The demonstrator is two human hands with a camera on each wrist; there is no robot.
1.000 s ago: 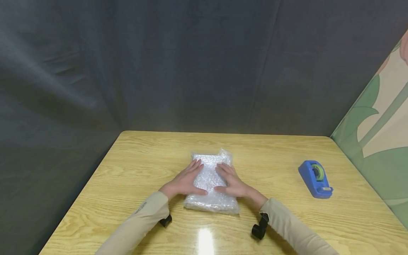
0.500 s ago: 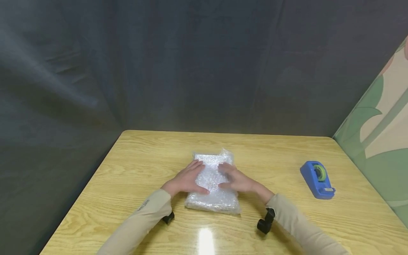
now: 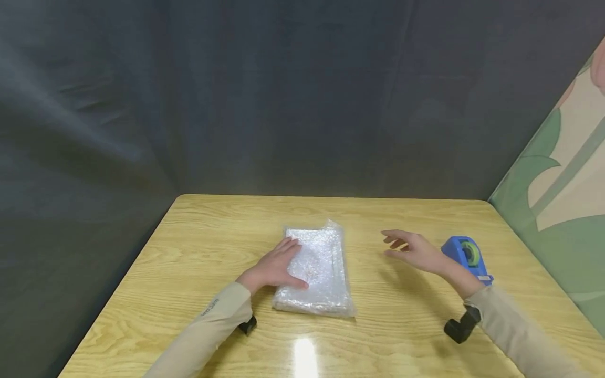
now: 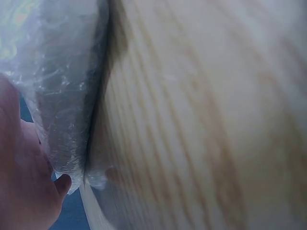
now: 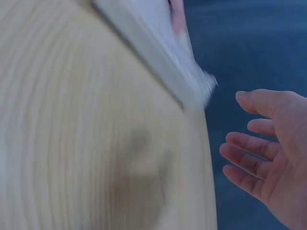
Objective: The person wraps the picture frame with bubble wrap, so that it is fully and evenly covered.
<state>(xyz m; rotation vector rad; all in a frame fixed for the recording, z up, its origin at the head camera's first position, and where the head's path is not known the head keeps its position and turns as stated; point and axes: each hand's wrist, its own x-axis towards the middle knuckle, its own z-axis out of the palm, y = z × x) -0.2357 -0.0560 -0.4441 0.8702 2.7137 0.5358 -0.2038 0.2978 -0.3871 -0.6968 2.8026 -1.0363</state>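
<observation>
A flat rectangular package in clear bubble wrap (image 3: 319, 268) lies near the middle of the table; what is inside cannot be made out. My left hand (image 3: 276, 266) rests on its left side with fingers spread, and the left wrist view shows the hand (image 4: 26, 177) along the wrapped edge (image 4: 67, 96). Held above the table to the right, my right hand (image 3: 416, 252) is off the package, its fingers loosely bent with nothing in them. A blue tape dispenser (image 3: 456, 249) with a green roll stands just beyond the right wrist, partly covered by the forearm.
The wooden table (image 3: 212, 226) ends at a dark curtain (image 3: 302, 105) behind and on the left. A wall panel with a leaf pattern (image 3: 567, 210) borders the right side. Black cameras (image 3: 463, 325) hang under both wrists.
My right hand has lifted off the bubble-wrapped package and moved right, toward the tape dispenser. The left hand has stayed on the package, which lies in the same place.
</observation>
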